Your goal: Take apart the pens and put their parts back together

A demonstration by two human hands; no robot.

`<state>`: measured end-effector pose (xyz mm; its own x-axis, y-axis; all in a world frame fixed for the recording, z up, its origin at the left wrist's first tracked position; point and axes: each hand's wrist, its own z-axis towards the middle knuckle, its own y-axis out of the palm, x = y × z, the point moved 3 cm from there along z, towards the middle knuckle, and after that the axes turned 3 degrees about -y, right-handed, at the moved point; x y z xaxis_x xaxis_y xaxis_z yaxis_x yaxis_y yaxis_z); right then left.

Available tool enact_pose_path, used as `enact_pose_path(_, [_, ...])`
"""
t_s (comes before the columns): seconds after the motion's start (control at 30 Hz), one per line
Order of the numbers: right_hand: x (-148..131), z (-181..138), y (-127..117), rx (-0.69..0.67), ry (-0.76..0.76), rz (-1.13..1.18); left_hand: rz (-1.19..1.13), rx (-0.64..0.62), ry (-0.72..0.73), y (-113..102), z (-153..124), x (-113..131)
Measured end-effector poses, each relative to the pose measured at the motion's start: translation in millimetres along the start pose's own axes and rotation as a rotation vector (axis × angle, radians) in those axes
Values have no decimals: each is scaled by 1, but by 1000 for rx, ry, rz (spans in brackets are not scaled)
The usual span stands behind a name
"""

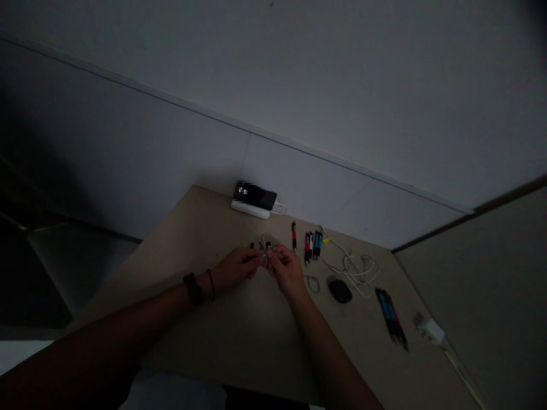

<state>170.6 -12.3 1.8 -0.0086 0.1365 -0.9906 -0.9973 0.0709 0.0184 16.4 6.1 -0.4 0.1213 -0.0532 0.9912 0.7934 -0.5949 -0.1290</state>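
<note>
My left hand (243, 265) and my right hand (285, 266) meet over the desk, fingertips pinched close together. A small, thin, pale piece seems to be between them, too dim and small to name. Just beyond the fingertips are a small dark piece (252, 245) and a thin pale rod (263, 241), perhaps pen parts. To the right of my right hand lies a red-and-black pen (294, 236). Beside it is a row of red, white and blue pens (313, 246). A grey loop (313, 283) lies near my right wrist.
At the desk's (183, 228) back edge, a dark phone (258, 196) leans on a white block (250, 209) against the wall. On the right are a black mouse (340, 290), a tangled white cable (356, 270), more pens (391, 319) and a white plug (431, 330).
</note>
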Motion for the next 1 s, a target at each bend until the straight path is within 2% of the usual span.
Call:
enact_pose_path(0.33, [1,1,-4,-9,-36,-35,13,-18,36,0,1,1])
enact_pose_path(0.57, [1,0,-5,0,-59,-60,-47,-14,10,1,1,-3])
enact_pose_path(0.8, [4,8,-23,192,-86,34,-77,-16,-29,1,0,-5])
enact_pose_path(0.9, [5,9,-28,247,-115,-114,-66,15,-48,0,0,-2])
enact_pose_path(1.0, [3,8,-27,227,-188,-369,-62,23,-44,0,0,-2])
